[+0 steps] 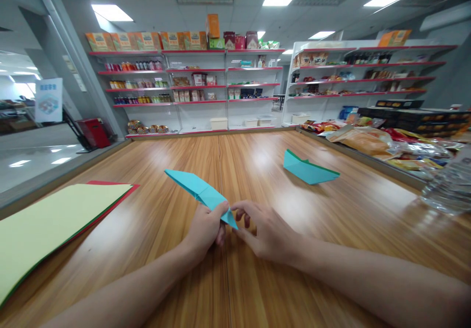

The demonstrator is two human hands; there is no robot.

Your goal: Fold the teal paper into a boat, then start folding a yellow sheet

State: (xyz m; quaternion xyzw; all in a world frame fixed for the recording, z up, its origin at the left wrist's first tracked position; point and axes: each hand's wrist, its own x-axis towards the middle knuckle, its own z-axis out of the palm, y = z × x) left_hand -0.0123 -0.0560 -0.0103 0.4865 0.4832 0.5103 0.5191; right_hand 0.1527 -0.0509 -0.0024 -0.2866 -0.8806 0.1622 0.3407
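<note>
Blue folded paper is pinched in the left fingers, its near end by the parted, curled right fingers.

The plastic bottle is cut off at the right edge — the shelf labels are too small to read.

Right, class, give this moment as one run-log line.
left hand: holds folded blue paper | right hand: at its near tip | paper boat: on table

There's a clear bottle by the table's right edge, snack packets past it, stocked shelves beyond the far edge.
</note>
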